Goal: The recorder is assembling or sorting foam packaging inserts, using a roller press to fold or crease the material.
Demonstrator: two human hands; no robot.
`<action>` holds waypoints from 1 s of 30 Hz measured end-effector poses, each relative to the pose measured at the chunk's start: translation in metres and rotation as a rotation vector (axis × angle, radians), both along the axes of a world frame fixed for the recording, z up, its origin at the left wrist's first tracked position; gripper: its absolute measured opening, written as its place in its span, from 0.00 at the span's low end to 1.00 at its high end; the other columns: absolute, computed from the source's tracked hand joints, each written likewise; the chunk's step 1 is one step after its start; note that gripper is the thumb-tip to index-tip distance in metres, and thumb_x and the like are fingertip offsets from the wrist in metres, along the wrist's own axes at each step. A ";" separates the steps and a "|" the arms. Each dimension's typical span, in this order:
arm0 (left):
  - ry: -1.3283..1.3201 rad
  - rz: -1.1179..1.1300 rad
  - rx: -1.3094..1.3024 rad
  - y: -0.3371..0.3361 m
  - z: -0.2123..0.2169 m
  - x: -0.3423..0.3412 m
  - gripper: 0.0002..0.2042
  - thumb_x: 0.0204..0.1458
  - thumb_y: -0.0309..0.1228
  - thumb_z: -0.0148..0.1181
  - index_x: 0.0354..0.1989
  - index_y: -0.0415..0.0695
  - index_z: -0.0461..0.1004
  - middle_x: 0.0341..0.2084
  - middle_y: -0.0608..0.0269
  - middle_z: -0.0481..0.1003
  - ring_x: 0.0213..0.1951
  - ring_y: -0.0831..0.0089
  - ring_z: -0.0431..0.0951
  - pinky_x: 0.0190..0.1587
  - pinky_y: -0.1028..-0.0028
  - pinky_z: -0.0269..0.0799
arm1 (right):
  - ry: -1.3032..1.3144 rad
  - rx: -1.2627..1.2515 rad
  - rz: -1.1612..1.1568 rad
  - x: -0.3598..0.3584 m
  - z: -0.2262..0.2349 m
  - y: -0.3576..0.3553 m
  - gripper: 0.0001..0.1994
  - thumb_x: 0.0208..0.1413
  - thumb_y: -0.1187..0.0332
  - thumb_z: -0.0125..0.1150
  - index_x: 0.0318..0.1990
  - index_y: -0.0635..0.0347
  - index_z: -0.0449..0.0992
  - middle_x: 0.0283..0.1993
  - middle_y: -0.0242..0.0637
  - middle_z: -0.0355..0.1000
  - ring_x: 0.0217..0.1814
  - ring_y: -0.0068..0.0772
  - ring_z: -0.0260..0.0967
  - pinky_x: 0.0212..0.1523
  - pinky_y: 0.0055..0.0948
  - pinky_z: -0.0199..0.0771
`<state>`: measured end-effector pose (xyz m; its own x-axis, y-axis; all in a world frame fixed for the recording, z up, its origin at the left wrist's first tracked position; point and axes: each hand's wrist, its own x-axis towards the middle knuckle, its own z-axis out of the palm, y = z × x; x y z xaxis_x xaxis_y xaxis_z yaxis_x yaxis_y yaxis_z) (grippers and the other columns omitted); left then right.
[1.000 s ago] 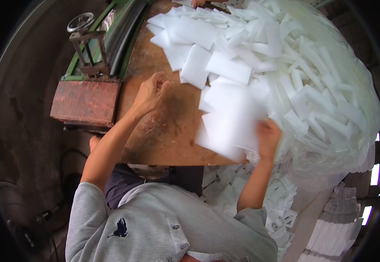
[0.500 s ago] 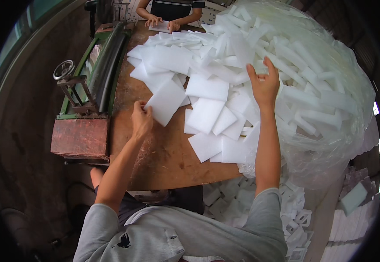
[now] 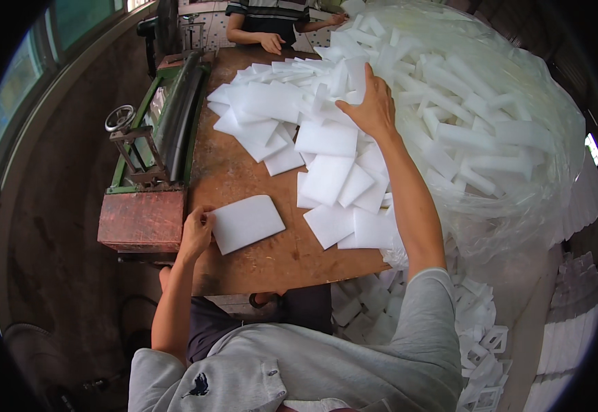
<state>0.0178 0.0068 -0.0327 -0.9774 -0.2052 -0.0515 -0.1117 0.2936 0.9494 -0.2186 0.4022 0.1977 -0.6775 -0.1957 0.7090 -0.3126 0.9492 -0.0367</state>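
Observation:
My left hand [image 3: 197,232] pinches the left edge of a white foam sheet [image 3: 249,223], which lies over the bare wood near the table's front. My right hand [image 3: 373,108] is over the heap with thumb and fingers spread, beside an upright foam piece [image 3: 355,77]; I see no grip on it. Below that hand, several flat foam sheets [image 3: 326,139] overlap in a loose pile. More foam sheets [image 3: 271,101] lie fanned out farther left and back.
A green-framed roller machine [image 3: 149,123] with a handwheel [image 3: 119,118] stands along the left of the wooden table [image 3: 244,268]. A large clear plastic bag [image 3: 519,206] of foam pieces bulges at right. Foam offcuts [image 3: 481,357] lie below. A co-worker's hand [image 3: 271,42] rests at the far edge.
My left hand has drawn the foam sheet toward me, away from the pile. My right hand has moved left over the heap. The co-worker's hands have parted, one reaching toward the bag.

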 end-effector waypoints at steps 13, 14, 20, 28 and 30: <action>0.047 -0.034 -0.300 -0.022 0.005 0.027 0.12 0.62 0.27 0.58 0.51 0.39 0.81 0.30 0.48 0.77 0.35 0.59 0.81 0.42 0.63 0.77 | -0.095 -1.770 0.176 0.007 0.101 0.130 0.27 0.66 0.72 0.59 0.64 0.82 0.57 0.63 0.67 0.63 0.57 0.66 0.74 0.43 0.55 0.93; 0.042 -0.044 -0.304 -0.022 0.004 0.026 0.12 0.62 0.27 0.59 0.51 0.39 0.81 0.31 0.47 0.78 0.36 0.57 0.81 0.43 0.62 0.77 | -0.098 -1.819 0.179 0.010 0.100 0.135 0.26 0.67 0.72 0.57 0.64 0.81 0.57 0.63 0.67 0.62 0.59 0.68 0.72 0.43 0.57 0.93; 0.322 0.095 -0.604 -0.015 0.003 0.033 0.16 0.64 0.31 0.59 0.57 0.38 0.77 0.41 0.41 0.78 0.41 0.47 0.81 0.46 0.56 0.76 | -0.542 -2.126 0.533 0.024 0.089 0.156 0.24 0.72 0.62 0.51 0.65 0.73 0.61 0.61 0.59 0.68 0.50 0.58 0.77 0.40 0.43 0.91; 0.107 0.037 0.187 0.006 0.089 0.051 0.21 0.69 0.40 0.56 0.57 0.32 0.75 0.41 0.54 0.79 0.34 0.70 0.80 0.34 0.72 0.75 | -0.627 -1.165 0.824 0.161 -0.044 0.019 0.22 0.64 0.72 0.62 0.65 0.64 0.69 0.59 0.41 0.72 0.57 0.33 0.74 0.48 0.32 0.79; 0.070 -0.016 0.314 0.010 0.116 0.060 0.22 0.71 0.42 0.52 0.60 0.33 0.75 0.42 0.60 0.78 0.32 0.74 0.79 0.33 0.77 0.74 | -0.534 -0.776 0.805 0.205 -0.087 -0.021 0.26 0.57 0.82 0.65 0.64 0.64 0.69 0.59 0.39 0.72 0.61 0.30 0.71 0.57 0.33 0.76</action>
